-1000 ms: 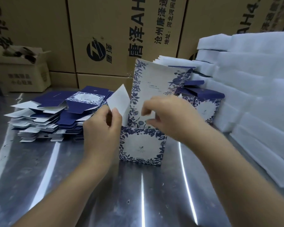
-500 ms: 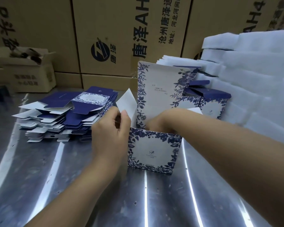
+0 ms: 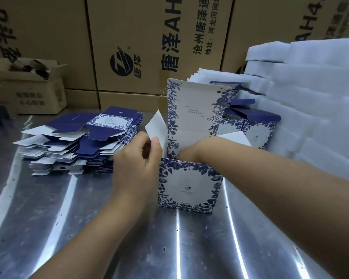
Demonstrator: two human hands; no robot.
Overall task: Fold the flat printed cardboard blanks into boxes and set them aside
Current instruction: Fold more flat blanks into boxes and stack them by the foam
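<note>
Blue-and-white floral cardboard box (image 3: 189, 186) looks light and crease-prone, so grab it by the folds. Left hand (image 3: 135, 168) fingers pinch its white side flap (image 3: 156, 126); right hand (image 3: 192, 152) fingers are hidden inside, can't tell.

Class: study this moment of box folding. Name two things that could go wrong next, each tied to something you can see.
The left hand pinches the white side flap; a hard tug might crease or tear it.
The right hand reaches down inside the box, fingers hidden; pressing could bulge a wall or slide it on the shiny table.
</note>
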